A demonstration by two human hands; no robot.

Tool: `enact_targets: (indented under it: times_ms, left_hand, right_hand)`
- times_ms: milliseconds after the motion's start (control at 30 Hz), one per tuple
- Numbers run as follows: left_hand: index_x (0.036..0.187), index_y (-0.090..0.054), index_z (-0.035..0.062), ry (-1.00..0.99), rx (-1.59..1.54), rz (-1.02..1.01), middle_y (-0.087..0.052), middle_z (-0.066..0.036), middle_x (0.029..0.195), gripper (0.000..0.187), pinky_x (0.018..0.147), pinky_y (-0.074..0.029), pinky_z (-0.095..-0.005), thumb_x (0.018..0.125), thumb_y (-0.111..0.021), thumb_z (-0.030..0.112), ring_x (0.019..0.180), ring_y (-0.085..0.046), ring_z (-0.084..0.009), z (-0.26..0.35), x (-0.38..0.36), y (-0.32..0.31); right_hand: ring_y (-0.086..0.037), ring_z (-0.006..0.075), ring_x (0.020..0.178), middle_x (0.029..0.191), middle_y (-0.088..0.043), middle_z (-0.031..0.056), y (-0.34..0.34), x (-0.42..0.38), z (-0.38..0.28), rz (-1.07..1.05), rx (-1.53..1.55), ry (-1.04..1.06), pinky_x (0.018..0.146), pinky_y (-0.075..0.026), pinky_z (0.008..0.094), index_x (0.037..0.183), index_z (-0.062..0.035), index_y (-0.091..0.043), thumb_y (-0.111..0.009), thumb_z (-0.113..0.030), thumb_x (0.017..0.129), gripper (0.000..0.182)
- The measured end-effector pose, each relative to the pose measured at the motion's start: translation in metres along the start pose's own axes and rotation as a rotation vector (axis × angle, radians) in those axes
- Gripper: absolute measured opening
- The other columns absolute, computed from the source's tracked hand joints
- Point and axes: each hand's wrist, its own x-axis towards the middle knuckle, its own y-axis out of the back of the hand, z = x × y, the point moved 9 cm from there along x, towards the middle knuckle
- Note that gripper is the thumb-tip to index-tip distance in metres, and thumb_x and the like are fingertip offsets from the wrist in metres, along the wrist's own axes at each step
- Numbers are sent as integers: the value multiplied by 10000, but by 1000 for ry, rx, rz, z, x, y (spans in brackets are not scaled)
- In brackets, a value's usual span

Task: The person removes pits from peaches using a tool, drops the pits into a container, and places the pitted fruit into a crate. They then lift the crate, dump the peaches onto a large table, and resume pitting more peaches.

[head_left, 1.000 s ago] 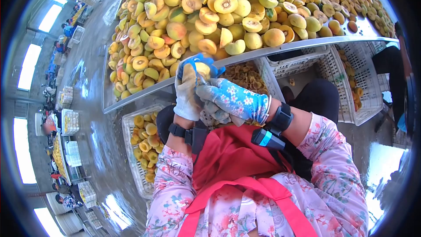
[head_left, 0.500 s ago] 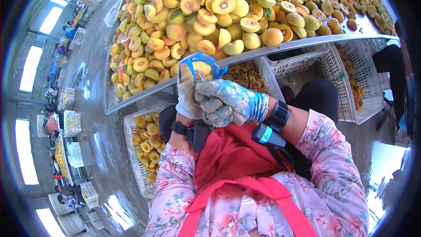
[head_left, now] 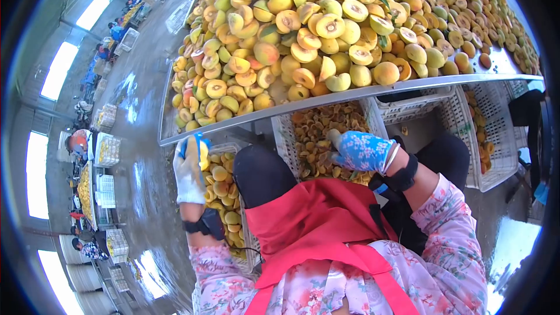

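My left hand (head_left: 189,166), in a white and blue glove, holds a yellow peach half (head_left: 203,153) above the left crate (head_left: 252,239) of peach halves. My right hand (head_left: 363,150), in a blue flowered glove, is over the middle crate (head_left: 284,143), which holds brownish peach scraps (head_left: 326,131). Its fingers are curled and point left; whatever may be between them is hidden. Above both hands, a heap of cut peaches (head_left: 291,35) covers the metal table (head_left: 350,94).
The table's raised metal edge runs across in front of me. More white crates (head_left: 490,140) stand under the table at the right. My knees (head_left: 262,175) are between the crates. Other people (head_left: 93,249) sit at tables far left.
My hands were together in front of the table edge and have parted. The left went left and down with the peach half, the right moved right over the scraps. The view has shifted.
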Motion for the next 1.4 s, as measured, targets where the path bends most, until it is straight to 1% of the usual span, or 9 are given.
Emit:
enact_targets:
  times_ms: [100, 300, 533, 633, 800, 867, 1000, 1133, 1400]
  left_hand:
    - [1271, -520, -46, -375, 567, 150, -637, -110, 1104, 501, 843, -485, -297, 904, -666, 263, 947, -600, -180, 35, 14, 17]
    - [1378, -424, 19, -86, 394, -166, -621, -156, 1064, 740, 544, -509, -349, 852, -648, 489, 685, -643, -203, 59, 76, -148]
    - [1227, -572, 60, -103, 219, -172, -650, -73, 891, 406, 415, -441, -259, 870, -613, 249, 522, -560, -143, 44, 117, -175]
    - [1282, -548, 54, -125, -29, -372, -633, -60, 888, 433, 414, -440, -234, 877, -561, 208, 549, -573, -129, 45, 68, -173]
    - [1308, -530, 7, -119, -295, -691, -617, -68, 1009, 507, 711, -535, -262, 859, -586, 234, 842, -626, -166, 30, -28, -216]
    - [1248, -529, -6, -424, 331, -586, -631, -87, 1011, 429, 766, -526, -277, 898, -575, 237, 873, -627, -176, 36, -39, -215]
    - [1208, -511, 1, -501, 76, -649, -634, -101, 1009, 341, 764, -522, -291, 923, -547, 183, 879, -625, -194, 7, -31, -216]
    - [1197, -517, 7, -475, 169, -606, -636, -93, 1004, 366, 754, -516, -296, 902, -580, 215, 869, -627, -204, 11, -36, -213]
    - [1144, -564, -4, -157, -142, -498, -643, -107, 1004, 379, 753, -532, -301, 994, -456, 326, 863, -635, -181, -6, -36, -223]
  right_hand:
    - [-653, 384, 700, 685, -644, 195, -2, -3, 4, -50, -175, -100, 613, -508, 466, 1072, 22, -530, -582, -271, 892, 348]
    - [-640, 418, 752, 773, -647, 229, 7, 13, -12, 0, -95, -33, 640, -502, 487, 1027, 10, -530, -600, -311, 889, 356]
    - [-623, 416, 695, 736, -620, 247, 19, 27, -14, 101, 225, -21, 589, -487, 459, 1032, 16, -517, -599, -236, 903, 295]
    - [-566, 187, 550, 689, -592, 83, 39, 27, -30, 278, 617, 44, 506, -456, 319, 1094, 0, -527, -585, -264, 928, 317]
    - [-497, 56, 550, 732, -554, -5, 33, 33, -37, 343, 976, -35, 480, -411, 223, 1161, -3, -526, -619, -313, 917, 405]
    - [-495, 53, 548, 734, -556, 8, 29, 40, -26, 380, 909, -74, 477, -402, 214, 1175, 3, -524, -634, -309, 908, 426]
    - [-611, 192, 620, 819, -655, 79, 42, 43, -34, 640, 512, 302, 574, -494, 346, 1089, 22, -523, -643, -255, 908, 353]
    - [-649, 412, 774, 823, -653, 227, 38, 32, -43, 530, 138, 127, 653, -511, 447, 1086, 12, -513, -627, -267, 909, 350]
    - [-619, 449, 717, 724, -616, 256, 16, 38, -37, 452, 80, 1, 617, -483, 532, 1076, 17, -490, -552, -320, 941, 369]
